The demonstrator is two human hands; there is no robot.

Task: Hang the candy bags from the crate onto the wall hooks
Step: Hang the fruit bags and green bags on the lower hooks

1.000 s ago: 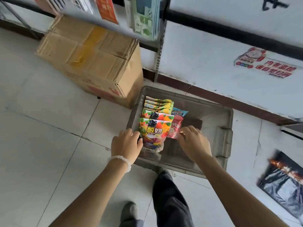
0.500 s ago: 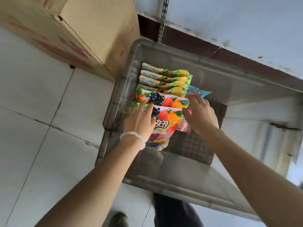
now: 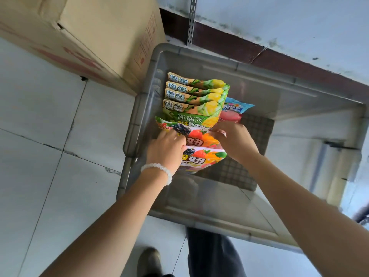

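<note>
Pale glossy floor tiles (image 3: 40, 166) with dark grout lines fill the left side, and a big brown cardboard box (image 3: 95, 33) with red print sits up in the corner, right against the crate. Next over is the grey translucent plastic crate (image 3: 139, 108), boxy with rounded corners and a checked grid bottom, pushed near a white wall with a dark brown baseboard (image 3: 279, 56) and a perforated metal upright (image 3: 191, 19).

Inside, along the crate's left wall, the shiny candy bags are stacked like fallen dominoes: four green-and-yellow bags (image 3: 195, 96), then two fruit-print bags (image 3: 201, 144) nearest the person, plus a pink and blue bag (image 3: 235, 110) poking out on the right side of the stack. Can't tell if there's more than one of those.

Left hand (image 3: 167, 148), with a white bead bracelet (image 3: 157, 170) on the wrist, has its fingers curled down over the left edge of the fruit-print bags. Right hand (image 3: 233, 140) is pinching the top right edge of the rear fruit-print bag, fingers narrowed onto it. Both hands are down in the crate on those bags. One dark shoe (image 3: 149, 260) and a dark trouser leg (image 3: 215, 254) show at the bottom.
</note>
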